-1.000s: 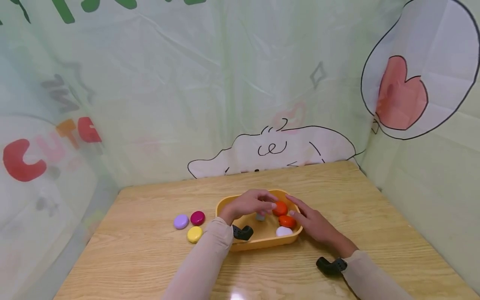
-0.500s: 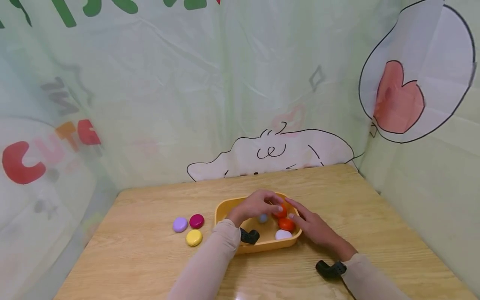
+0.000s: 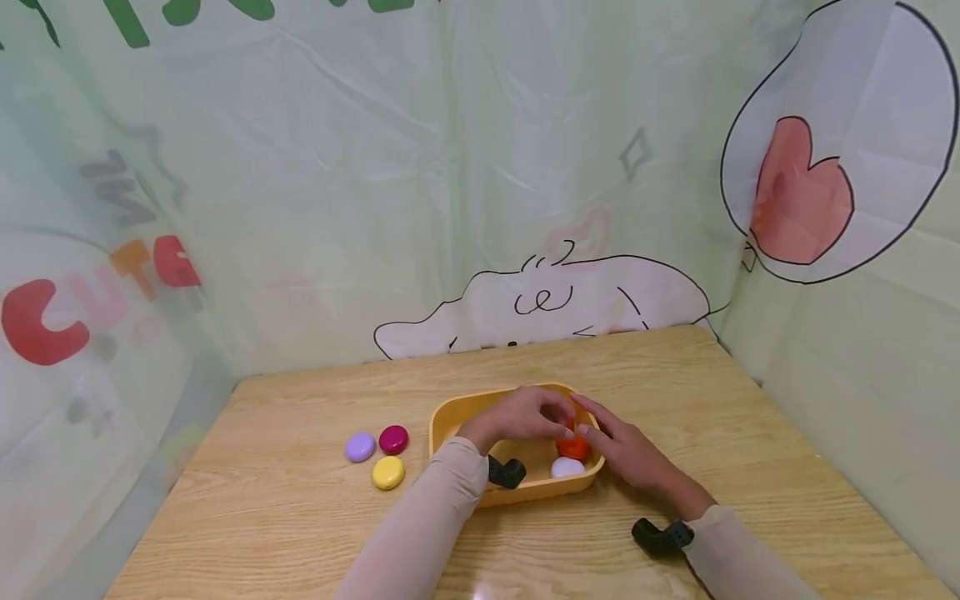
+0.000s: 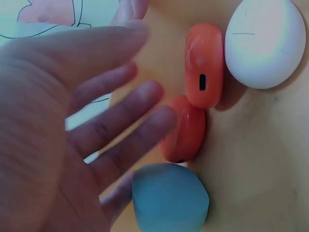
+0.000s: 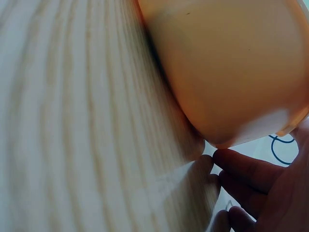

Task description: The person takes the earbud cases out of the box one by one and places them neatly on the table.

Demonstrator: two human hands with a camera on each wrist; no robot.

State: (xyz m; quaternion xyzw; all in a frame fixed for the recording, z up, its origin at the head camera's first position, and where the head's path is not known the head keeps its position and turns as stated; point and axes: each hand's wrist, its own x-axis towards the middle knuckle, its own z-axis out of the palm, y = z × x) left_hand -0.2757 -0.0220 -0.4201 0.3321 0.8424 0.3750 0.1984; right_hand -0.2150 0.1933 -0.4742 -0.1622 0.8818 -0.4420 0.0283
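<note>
In the head view my left hand (image 3: 521,414) reaches over a yellow-orange plastic tub (image 3: 517,497). Its fingertips touch a glossy red-orange rounded case (image 4: 186,133) in the left wrist view, with the thumb apart from them. Another red-orange case (image 4: 203,67) with a small charging-type port stands beside it, near a white rounded piece (image 4: 265,43). Close under the fingers sits a light blue piece (image 4: 171,198). My right hand (image 3: 630,450) holds the tub's right end, thumb at the rim and fingers outside, touching the wall (image 5: 231,72) in the right wrist view.
Left of the tub, on the wooden table (image 3: 285,500), lie a lavender disc (image 3: 360,447), a crimson disc (image 3: 393,439) and a yellow disc (image 3: 388,472). A printed curtain (image 3: 337,208) hangs behind the table.
My left hand has shifted slightly right and down over the red-orange cases, its fingers lower among them. The light blue piece is now hidden in the head view. The right hand has stayed put.
</note>
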